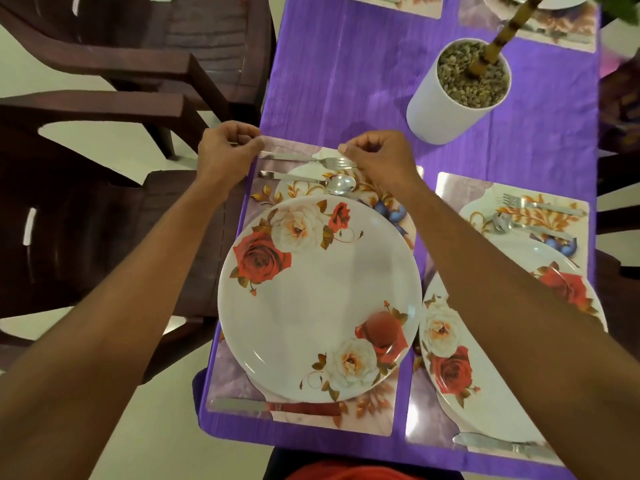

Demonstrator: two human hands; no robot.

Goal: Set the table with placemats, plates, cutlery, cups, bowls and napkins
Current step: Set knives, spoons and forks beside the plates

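A floral placemat (232,380) lies on the purple tablecloth (346,81) in front of me. On it sits a white plate (318,299) with red and white roses. Beyond the plate lie a fork (301,158) and a spoon (323,183); a red-handled knife (280,407) lies on the near side. My left hand (227,148) pinches the mat's far left corner. My right hand (377,152) pinches at the mat's far edge, just above the fork's tines.
To the right a second placemat (460,188) carries a plate (485,341), a fork (543,206), a spoon (512,223) and a knife (502,443). A white plant pot (446,109) stands mid-table. Dark wooden chairs (104,209) crowd the table's left side. More place settings lie at the far end.
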